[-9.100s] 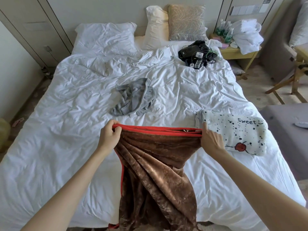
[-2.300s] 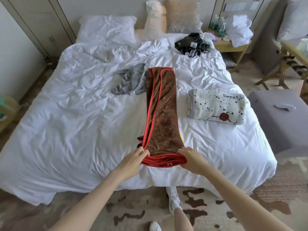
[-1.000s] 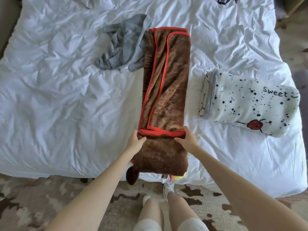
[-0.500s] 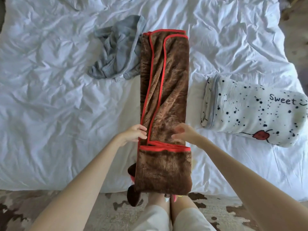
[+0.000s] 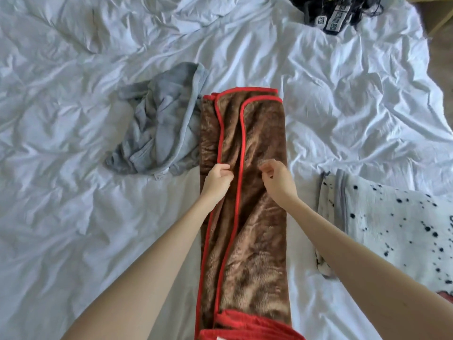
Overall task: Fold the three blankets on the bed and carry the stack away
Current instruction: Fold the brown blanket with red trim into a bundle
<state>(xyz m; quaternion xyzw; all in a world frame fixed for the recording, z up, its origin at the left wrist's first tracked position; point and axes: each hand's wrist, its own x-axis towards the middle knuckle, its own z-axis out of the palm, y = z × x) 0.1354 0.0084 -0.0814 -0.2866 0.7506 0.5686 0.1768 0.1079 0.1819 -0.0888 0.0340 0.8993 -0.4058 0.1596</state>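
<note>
The brown blanket (image 5: 255, 217), folded to a long red-edged strip, lay lengthwise on the bed (image 5: 73, 217) before me, likely so its ends could be doubled over. The crumpled grey blanket (image 5: 157, 133) touched its left side, and the folded spotted blanket (image 5: 397, 229) sat to the right. My left hand (image 5: 217, 179) seemed to pinch the red trim (image 5: 241, 133) with curled fingers (image 5: 226, 169); my right hand (image 5: 278, 180) hovered at mid-strip, fingers loosely curled, gripping nothing.

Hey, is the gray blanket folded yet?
No, the gray blanket lies crumpled in a heap on the bed, left of the long brown blanket.
</note>
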